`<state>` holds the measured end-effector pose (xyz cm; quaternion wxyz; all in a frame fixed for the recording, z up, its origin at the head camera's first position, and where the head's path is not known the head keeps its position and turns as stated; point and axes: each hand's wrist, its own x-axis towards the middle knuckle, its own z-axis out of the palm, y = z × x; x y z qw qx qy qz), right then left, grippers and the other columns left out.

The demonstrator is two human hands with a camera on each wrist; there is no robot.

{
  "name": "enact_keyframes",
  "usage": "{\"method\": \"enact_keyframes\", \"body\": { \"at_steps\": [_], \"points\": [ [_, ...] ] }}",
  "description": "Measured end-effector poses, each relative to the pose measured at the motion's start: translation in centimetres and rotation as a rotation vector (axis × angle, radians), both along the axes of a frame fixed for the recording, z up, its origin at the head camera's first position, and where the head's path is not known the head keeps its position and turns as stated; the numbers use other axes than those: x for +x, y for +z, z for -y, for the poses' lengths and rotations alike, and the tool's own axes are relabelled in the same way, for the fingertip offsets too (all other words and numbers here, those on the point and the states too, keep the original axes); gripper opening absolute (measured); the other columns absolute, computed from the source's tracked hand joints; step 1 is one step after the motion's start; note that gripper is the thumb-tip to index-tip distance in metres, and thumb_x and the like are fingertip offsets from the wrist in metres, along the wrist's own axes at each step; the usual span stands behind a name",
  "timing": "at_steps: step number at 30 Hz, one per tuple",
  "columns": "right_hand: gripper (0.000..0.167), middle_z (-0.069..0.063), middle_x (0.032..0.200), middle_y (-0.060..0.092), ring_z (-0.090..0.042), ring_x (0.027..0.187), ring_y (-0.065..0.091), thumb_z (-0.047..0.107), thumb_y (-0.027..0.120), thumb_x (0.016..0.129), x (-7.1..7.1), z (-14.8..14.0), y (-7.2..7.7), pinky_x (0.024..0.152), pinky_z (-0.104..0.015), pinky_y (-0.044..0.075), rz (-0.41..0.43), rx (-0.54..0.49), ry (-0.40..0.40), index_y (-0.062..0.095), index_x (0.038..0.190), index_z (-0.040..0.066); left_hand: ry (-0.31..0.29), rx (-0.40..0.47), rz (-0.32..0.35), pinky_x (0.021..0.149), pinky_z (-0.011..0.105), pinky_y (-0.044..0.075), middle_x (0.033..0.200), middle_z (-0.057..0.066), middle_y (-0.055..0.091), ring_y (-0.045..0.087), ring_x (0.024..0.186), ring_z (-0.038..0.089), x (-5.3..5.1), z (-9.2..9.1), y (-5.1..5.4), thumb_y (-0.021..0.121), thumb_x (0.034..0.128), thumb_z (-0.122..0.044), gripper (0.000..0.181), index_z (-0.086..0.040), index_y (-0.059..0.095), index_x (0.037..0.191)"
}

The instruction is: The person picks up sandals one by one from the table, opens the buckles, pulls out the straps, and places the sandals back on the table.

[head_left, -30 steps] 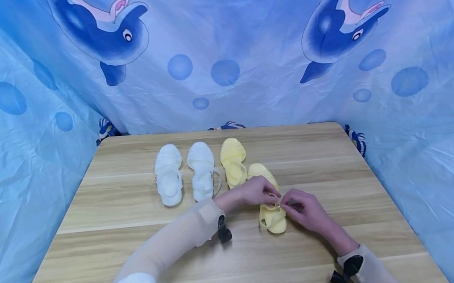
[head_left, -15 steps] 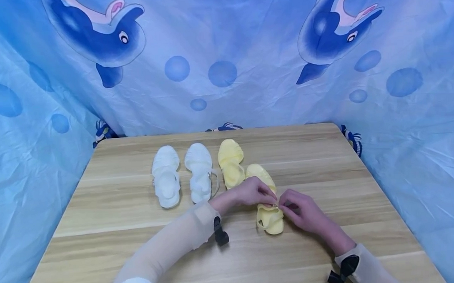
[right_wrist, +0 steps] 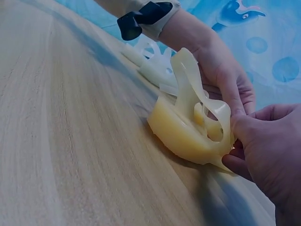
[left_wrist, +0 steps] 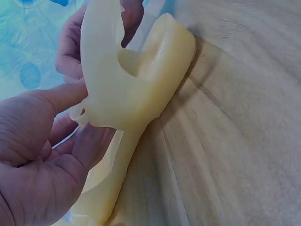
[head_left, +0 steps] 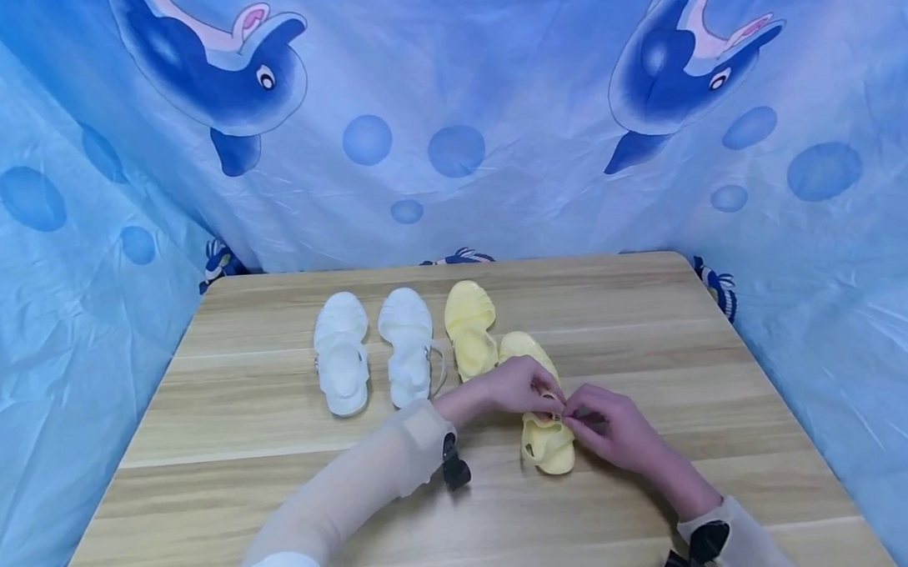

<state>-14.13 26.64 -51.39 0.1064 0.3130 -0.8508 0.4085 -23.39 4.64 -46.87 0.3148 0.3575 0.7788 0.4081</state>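
A yellow sandal (head_left: 550, 454) lies toe away on the wooden table, its heel end toward me. My left hand (head_left: 519, 386) reaches across its middle and pinches the sandal's ankle strap near a small metal buckle. From the other side my right hand (head_left: 611, 425) pinches the strap close to the same buckle, the fingertips of both hands nearly meeting. In the left wrist view the sandal's pale back strap (left_wrist: 106, 70) stands up beside the left fingers. The right wrist view has the heel (right_wrist: 183, 136) on the table; fingers partly hide the strap end.
Another yellow sandal (head_left: 468, 308) lies just left of the handled one. Farther left are two white sandals, one (head_left: 341, 354) with its strap lying close, the other (head_left: 407, 352) with its strap sticking out right. A blue dolphin-print curtain (head_left: 447, 83) surrounds the wooden table (head_left: 226, 425).
The head view shifts slightly. Both hands stay at the strap by the buckle, with only small finger movements; the sandals keep their places.
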Motion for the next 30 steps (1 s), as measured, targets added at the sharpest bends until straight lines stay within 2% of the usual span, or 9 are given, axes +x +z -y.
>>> {"method": "enact_keyframes", "body": {
  "at_steps": [5,8,13,17,19,22,25,27,30],
  "points": [
    [0.026,0.004,0.101,0.07,-0.006,0.094,0.07,-0.005,0.075,0.092,0.1,-0.1,0.1,0.079,-0.02,0.063,0.003,0.039,0.002,0.069,0.1,0.019,0.005,0.021,-0.028,0.075,0.012,0.055,0.088,0.004,0.083,0.076,0.073,0.006,-0.1,0.2,-0.4,0.08,0.0961,-0.016,0.012,-0.009,0.084,0.105],
    [0.026,0.002,0.101,0.069,-0.008,0.095,0.069,-0.004,0.075,0.093,0.3,-0.3,0.0,0.081,-0.018,0.062,-0.021,0.045,0.016,0.068,0.1,0.019,0.026,0.038,-0.034,0.08,0.012,0.054,0.091,0.002,0.084,0.074,0.077,-0.001,0.2,0.3,-0.8,0.08,0.0966,-0.018,0.013,-0.01,0.085,0.105],
    [0.035,0.005,0.101,0.068,-0.01,0.093,0.07,-0.012,0.077,0.087,0.6,-0.6,-0.2,0.082,-0.014,0.06,-0.066,0.011,0.031,0.069,0.1,0.019,0.051,0.066,-0.036,0.087,0.011,0.052,0.099,-0.002,0.084,0.067,0.087,-0.01,0.6,0.3,-1.4,0.079,0.0976,-0.02,0.014,-0.013,0.085,0.108],
    [0.031,0.002,0.101,0.071,-0.009,0.094,0.071,-0.008,0.077,0.09,0.7,-0.6,-0.2,0.081,-0.015,0.061,-0.038,-0.013,0.028,0.069,0.101,0.02,0.061,0.053,-0.047,0.085,0.012,0.053,0.097,-0.003,0.084,0.067,0.085,-0.008,0.6,0.3,-1.4,0.079,0.097,-0.021,0.014,-0.014,0.085,0.108],
    [0.03,0.001,0.101,0.072,-0.008,0.093,0.071,-0.006,0.077,0.091,0.6,-0.6,-0.2,0.081,-0.017,0.062,-0.02,-0.013,0.022,0.07,0.102,0.02,0.047,0.024,-0.069,0.082,0.012,0.053,0.093,-0.006,0.084,0.068,0.08,-0.007,0.5,0.2,-1.3,0.078,0.0973,-0.02,0.013,-0.015,0.084,0.107],
    [0.031,0.003,0.101,0.073,-0.005,0.093,0.072,-0.006,0.078,0.09,0.6,-0.6,-0.1,0.08,-0.019,0.063,0.013,0.002,0.006,0.072,0.102,0.022,-0.009,-0.021,-0.134,0.075,0.012,0.051,0.089,-0.007,0.082,0.065,0.073,-0.005,0.4,-0.1,-0.8,0.078,0.0959,-0.02,0.013,-0.015,0.084,0.107],
    [0.033,0.009,0.103,0.073,-0.005,0.093,0.073,-0.008,0.08,0.088,0.4,-0.4,0.0,0.078,-0.023,0.064,0.024,0.022,0.003,0.072,0.102,0.022,-0.069,-0.046,-0.198,0.073,0.01,0.05,0.093,-0.006,0.083,0.061,0.074,-0.007,0.2,-0.2,-0.4,0.08,0.0944,-0.021,0.014,-0.016,0.085,0.106],
    [0.034,0.01,0.103,0.071,-0.005,0.093,0.072,-0.008,0.079,0.089,0.4,-0.1,0.2,0.077,-0.024,0.065,0.026,0.034,0.009,0.071,0.101,0.022,-0.077,-0.043,-0.19,0.075,0.01,0.05,0.097,-0.003,0.084,0.061,0.075,-0.008,0.2,-0.1,-0.2,0.082,0.0937,-0.021,0.014,-0.014,0.085,0.105],
    [0.033,0.009,0.103,0.07,-0.006,0.094,0.072,-0.009,0.078,0.089,0.3,0.1,0.3,0.077,-0.023,0.065,0.008,0.044,0.029,0.07,0.101,0.021,-0.054,-0.024,-0.149,0.079,0.01,0.05,0.098,-0.001,0.084,0.063,0.077,-0.008,0.2,0.2,-0.5,0.083,0.094,-0.02,0.012,-0.014,0.085,0.104]
  ]
}}
